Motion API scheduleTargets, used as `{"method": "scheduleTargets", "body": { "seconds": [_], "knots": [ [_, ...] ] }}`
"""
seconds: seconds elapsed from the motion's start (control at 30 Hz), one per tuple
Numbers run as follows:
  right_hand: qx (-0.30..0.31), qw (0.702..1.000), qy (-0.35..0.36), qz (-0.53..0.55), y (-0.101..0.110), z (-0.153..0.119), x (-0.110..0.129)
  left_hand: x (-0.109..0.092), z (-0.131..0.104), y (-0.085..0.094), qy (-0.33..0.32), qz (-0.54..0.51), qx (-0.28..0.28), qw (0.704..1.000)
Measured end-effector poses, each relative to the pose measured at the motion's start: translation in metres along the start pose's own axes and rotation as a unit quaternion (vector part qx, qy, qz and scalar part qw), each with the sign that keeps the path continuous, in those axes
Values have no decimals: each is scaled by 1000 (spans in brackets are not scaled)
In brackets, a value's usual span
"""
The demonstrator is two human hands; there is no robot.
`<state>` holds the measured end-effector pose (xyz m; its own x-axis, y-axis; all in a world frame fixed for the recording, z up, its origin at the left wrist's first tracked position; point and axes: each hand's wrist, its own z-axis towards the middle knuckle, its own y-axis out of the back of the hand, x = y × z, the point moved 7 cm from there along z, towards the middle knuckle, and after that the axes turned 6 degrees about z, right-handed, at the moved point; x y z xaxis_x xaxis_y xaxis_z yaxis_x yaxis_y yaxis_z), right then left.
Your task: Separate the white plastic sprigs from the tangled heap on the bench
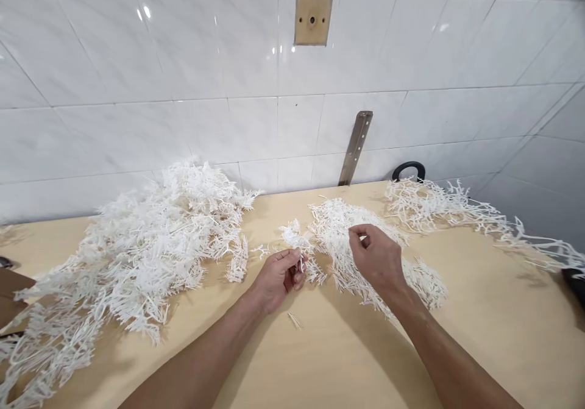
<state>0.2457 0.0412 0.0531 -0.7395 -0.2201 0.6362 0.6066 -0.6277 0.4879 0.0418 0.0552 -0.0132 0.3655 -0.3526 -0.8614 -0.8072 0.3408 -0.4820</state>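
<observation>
Thumb and fingers of my left hand (276, 281) are pinched on a white branching sprig (295, 236), thin and coral-like, whose twigs stick out beyond the fingertips. To the right, my right hand (378, 261) hovers over or at the edge of a middle heap of fine white twigs (336, 223). Its thumb and forefinger are pressed together; anything between them is too small to make out. A few loose white slivers (295, 320) lie on the table below my left hand.
A large fluffy heap of white sprigs (178, 238) covers the left of the wooden table (315, 366). Bare, thicker white branches (425, 205) stretch along the right. Behind stand a perforated metal strip (355, 148), a black curved handle (408, 166) and a tiled wall (196, 49).
</observation>
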Motion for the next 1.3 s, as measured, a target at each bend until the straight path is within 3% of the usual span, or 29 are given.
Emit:
{"method": "scheduleTargets", "body": {
  "seconds": [0.23, 0.43, 0.67, 0.87, 1.07, 1.17, 1.3],
  "knots": [
    [44, 992, 62, 102, -29, -30, 33, 1, 3, 3, 25, -51, -11, 998],
    [61, 991, 53, 108, -31, -30, 31, -4, 3, 7, 48, -102, -24, 993],
    [111, 983, 29, 144, -48, -43, 32, 0, 4, 10, 54, -75, -15, 996],
    [155, 965, 26, 212, -61, -58, 43, -3, 2, 4, 33, 16, 9, 999],
    [158, 956, -50, 243, -67, -60, 28, -8, -8, -6, 20, 132, -15, 991],
    [144, 954, -75, 252, -63, -60, 25, -12, -11, -3, -23, 246, -62, 967],
    [134, 942, -113, 287, -57, -60, 23, -23, -15, 0, -135, 371, -122, 911]
  ]
}}
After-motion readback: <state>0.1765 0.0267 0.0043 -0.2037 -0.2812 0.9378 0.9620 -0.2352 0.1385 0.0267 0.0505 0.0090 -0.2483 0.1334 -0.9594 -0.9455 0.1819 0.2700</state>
